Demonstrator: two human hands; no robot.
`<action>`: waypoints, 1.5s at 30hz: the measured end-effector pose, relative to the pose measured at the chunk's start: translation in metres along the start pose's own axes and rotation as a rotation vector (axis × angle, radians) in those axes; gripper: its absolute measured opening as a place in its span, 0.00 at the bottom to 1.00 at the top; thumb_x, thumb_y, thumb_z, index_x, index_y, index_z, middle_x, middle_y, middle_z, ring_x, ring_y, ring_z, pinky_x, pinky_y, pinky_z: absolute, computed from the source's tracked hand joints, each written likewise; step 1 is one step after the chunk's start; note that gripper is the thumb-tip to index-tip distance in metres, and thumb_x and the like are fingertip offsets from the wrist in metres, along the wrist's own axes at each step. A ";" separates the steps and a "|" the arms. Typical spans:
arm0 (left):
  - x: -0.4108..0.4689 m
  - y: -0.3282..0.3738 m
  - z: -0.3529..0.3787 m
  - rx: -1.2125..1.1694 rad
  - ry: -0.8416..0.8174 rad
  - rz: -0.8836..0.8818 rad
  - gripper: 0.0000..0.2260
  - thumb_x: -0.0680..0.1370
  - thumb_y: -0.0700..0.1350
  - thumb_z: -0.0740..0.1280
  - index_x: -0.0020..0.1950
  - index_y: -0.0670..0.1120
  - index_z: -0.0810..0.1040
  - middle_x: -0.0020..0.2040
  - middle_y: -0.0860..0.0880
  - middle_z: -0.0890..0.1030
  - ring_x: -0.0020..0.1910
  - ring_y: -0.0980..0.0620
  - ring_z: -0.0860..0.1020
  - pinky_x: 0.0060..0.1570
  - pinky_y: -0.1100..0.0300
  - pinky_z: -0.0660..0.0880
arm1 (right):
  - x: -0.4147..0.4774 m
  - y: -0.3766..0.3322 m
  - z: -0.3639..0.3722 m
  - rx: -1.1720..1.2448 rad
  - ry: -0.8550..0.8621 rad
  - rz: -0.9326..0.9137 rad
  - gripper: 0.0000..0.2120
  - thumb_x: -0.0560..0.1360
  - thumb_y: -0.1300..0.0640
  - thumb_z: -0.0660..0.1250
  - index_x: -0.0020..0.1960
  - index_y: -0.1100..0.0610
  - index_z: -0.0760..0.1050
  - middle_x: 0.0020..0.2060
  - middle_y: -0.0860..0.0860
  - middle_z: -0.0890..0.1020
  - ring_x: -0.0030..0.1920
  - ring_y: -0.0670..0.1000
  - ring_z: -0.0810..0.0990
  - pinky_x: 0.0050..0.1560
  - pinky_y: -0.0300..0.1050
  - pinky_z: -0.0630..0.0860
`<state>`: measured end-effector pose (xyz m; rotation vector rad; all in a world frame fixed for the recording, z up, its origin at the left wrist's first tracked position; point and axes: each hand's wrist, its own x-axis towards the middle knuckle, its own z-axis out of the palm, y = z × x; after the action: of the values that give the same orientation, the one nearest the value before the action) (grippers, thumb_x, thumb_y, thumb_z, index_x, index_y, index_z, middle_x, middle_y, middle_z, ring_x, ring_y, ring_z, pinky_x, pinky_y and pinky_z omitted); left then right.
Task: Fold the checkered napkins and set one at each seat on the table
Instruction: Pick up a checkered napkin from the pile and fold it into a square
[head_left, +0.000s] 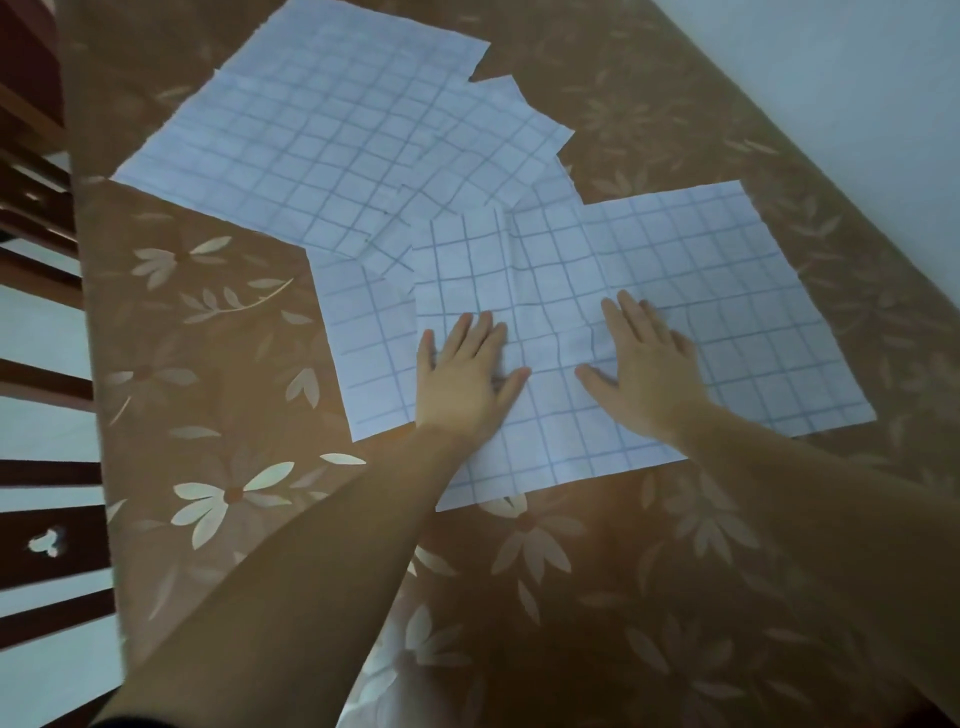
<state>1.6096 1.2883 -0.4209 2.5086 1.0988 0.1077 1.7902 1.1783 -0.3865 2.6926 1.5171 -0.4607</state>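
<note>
Brown floral worktop (218, 395) bare at lower frame. Left hand (465, 376) and right hand (641, 374), fingers spread, flat on nearest white blue-checked napkin (649, 270), centre.

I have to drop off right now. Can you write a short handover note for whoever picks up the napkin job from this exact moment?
Left hand and right hand: both flat, palms down, pressing the nearest napkin, gripping nothing.
Things: several checkered napkins overlap mid-table; the far napkin lies spread open on the floral tablecloth. Chair at the left edge.
Done: no napkin visibly folded or set at a seat.
Left: fold each, place one per seat.
</note>
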 end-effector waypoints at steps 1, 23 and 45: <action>-0.001 0.000 0.000 -0.021 0.026 0.005 0.26 0.81 0.61 0.54 0.77 0.52 0.63 0.79 0.55 0.58 0.79 0.55 0.50 0.76 0.47 0.39 | 0.002 -0.002 0.001 -0.003 -0.005 -0.007 0.36 0.79 0.38 0.55 0.80 0.52 0.45 0.80 0.49 0.46 0.79 0.52 0.45 0.76 0.58 0.49; -0.043 0.037 -0.044 -0.081 -0.001 0.245 0.16 0.76 0.56 0.67 0.60 0.50 0.79 0.55 0.51 0.81 0.58 0.48 0.75 0.55 0.51 0.70 | -0.049 -0.007 -0.027 0.176 0.314 -0.453 0.10 0.75 0.54 0.63 0.41 0.54 0.81 0.34 0.48 0.83 0.36 0.53 0.81 0.49 0.50 0.72; -0.195 0.179 -0.209 -0.152 -0.206 0.109 0.13 0.74 0.54 0.71 0.53 0.47 0.80 0.43 0.54 0.77 0.43 0.54 0.75 0.40 0.62 0.68 | -0.240 0.016 -0.196 0.298 0.173 -0.475 0.09 0.75 0.51 0.68 0.41 0.55 0.81 0.36 0.48 0.82 0.38 0.48 0.78 0.41 0.47 0.74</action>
<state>1.5515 1.1065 -0.1425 2.3810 0.8404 -0.0352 1.7350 1.0005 -0.1377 2.6111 2.3249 -0.5086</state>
